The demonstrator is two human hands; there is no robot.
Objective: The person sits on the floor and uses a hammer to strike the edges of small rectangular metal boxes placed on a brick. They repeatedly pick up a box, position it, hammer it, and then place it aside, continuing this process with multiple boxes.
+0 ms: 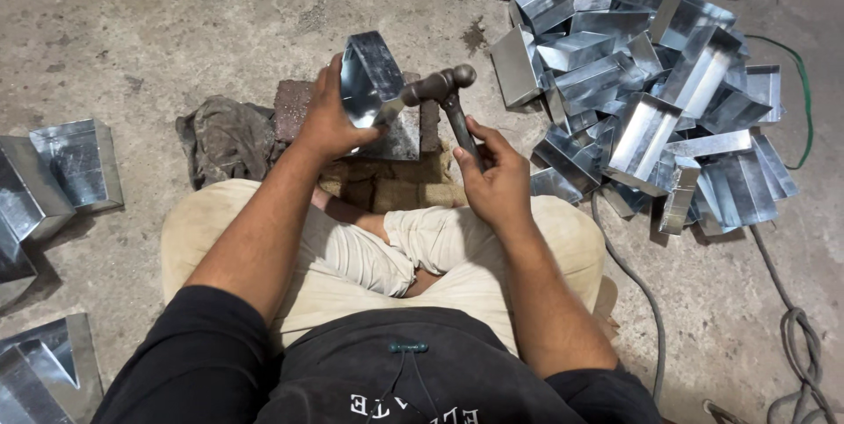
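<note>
- At the far left, a few folded sheet-metal pieces (pixel 75 164) lie apart from the rest on the concrete floor (pixel 176 19), set away from the big heap as if kept as a separate lot.
- A crumpled grey rag (pixel 224 138) lies just left of a reddish brick (pixel 290 107), both within easy reach in front of the person's crossed legs.
- The left hand (pixel 330 116) is clenched around a bent galvanised metal piece (pixel 374 72), thumb on the near face and fingers wrapped behind it. The piece stands tilted on a dark block by the brick, probably so that the block takes the blows while the hand steadies the fold.
- The hammer (pixel 440 85) has its ball-peen head right against the upper edge of the held piece, its handle slanting down towards the person.
- The right hand (pixel 497 178) is closed firmly on the lower part of the hammer handle, a grip low enough to give swing yet close enough for aimed taps.
- To the right, a large heap of similar shiny metal pieces (pixel 642 81) is piled loosely, near the hammer hand.
- Grey cable (pixel 646 301) snakes over the floor at the right, and a green wire (pixel 804 98) curves behind the heap.
- The floor is rough, stained, dusty concrete; the person sits directly on it, which suggests a workshop.
</note>
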